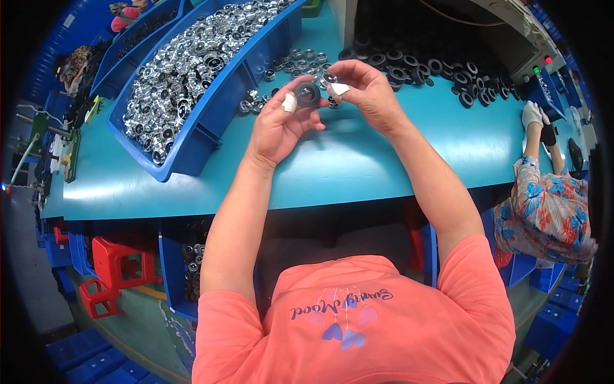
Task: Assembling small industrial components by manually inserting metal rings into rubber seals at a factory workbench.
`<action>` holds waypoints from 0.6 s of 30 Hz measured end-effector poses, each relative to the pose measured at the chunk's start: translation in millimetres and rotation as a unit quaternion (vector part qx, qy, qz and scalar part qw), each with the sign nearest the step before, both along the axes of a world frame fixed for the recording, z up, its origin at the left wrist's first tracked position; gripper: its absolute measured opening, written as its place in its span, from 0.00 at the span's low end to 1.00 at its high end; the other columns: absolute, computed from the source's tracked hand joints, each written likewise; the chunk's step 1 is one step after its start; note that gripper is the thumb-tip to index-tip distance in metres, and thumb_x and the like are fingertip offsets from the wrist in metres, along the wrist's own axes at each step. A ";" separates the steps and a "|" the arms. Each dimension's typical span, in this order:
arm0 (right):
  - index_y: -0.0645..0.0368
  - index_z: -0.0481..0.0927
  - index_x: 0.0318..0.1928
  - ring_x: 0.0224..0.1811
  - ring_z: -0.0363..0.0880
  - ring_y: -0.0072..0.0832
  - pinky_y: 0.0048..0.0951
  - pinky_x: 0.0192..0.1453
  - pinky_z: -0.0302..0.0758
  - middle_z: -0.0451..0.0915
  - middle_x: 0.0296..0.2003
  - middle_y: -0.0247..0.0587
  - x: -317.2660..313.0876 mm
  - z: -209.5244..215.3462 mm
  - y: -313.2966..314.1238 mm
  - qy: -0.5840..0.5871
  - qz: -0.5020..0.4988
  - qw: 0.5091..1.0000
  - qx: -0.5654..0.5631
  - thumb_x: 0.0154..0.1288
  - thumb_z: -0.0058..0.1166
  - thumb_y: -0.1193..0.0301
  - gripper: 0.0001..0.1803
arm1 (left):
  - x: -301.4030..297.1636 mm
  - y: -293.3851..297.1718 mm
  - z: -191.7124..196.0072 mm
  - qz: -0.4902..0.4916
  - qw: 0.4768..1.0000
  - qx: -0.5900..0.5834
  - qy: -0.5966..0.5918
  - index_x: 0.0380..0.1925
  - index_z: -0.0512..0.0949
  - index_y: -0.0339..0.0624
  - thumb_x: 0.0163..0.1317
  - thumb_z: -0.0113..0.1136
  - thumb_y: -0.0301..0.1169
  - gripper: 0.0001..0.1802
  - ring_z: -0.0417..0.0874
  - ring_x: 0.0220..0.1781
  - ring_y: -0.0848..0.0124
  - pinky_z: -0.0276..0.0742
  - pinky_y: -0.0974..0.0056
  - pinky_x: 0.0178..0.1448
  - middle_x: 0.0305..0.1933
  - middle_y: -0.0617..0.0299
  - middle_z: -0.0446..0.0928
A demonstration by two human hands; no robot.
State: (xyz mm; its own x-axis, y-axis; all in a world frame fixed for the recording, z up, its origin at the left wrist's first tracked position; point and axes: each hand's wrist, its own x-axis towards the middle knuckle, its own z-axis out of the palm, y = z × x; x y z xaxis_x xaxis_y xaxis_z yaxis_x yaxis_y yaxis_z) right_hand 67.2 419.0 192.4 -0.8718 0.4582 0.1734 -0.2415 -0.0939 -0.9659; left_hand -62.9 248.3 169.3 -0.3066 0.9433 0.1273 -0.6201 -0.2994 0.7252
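Factory workroom, with a wide turquoise table (364, 173) bowed by the lens. Above the table's middle, back from the near edge: a round black wheel with a dark grey centre (308, 95), pinched between thumb and fingers of the left hand (275, 131), spare fingers loosely curled. Just beside it, a small clear-and-silver round piece (329, 78), partly hidden, pinched in the fingertips of the right hand (371, 96). White wraps (290, 102) on both hands, perhaps against rubbing. Wheel's flat face turned toward the wearer, probably for a clear look; axle line roughly toward the head, no longer axis across the circle. Small piece's direction impossible to tell. Farther out, toward the far edge, loose clear pieces (299, 66). Along the left, a long blue plastic bin (211, 121) heaped with clear-and-silver parts (182, 77), slanted presumably for easy reach. Toward the far right, black rings (409, 61) in a spread heap. At the right end, a co-worker's white-gloved hands (532, 115).
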 end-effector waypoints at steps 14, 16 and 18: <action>0.62 0.81 0.49 0.48 0.82 0.23 0.27 0.55 0.80 0.84 0.44 0.36 0.6 0.9 -9.2 0.005 -0.009 0.996 0.089 0.56 0.69 0.76 0.19 | 2.5 -0.2 0.7 0.016 1.000 -0.006 0.017 0.70 0.61 0.35 0.71 0.53 0.34 0.30 0.80 0.44 0.66 0.83 0.56 0.52 0.53 0.52 0.77; 0.61 0.81 0.48 0.47 0.82 0.22 0.27 0.54 0.79 0.83 0.44 0.35 0.5 0.5 -10.6 0.010 -0.005 0.995 0.098 0.56 0.69 0.76 0.19 | 3.5 -0.5 1.3 0.015 1.000 -0.012 0.018 0.70 0.62 0.35 0.71 0.53 0.34 0.30 0.80 0.44 0.66 0.83 0.56 0.52 0.53 0.52 0.77; 0.61 0.80 0.48 0.47 0.82 0.22 0.26 0.54 0.79 0.83 0.44 0.35 1.1 1.9 -12.6 0.014 0.005 0.995 0.101 0.55 0.69 0.76 0.19 | 3.5 -0.7 2.0 0.014 1.000 -0.014 0.021 0.70 0.62 0.35 0.71 0.53 0.34 0.30 0.80 0.44 0.66 0.83 0.56 0.51 0.54 0.52 0.77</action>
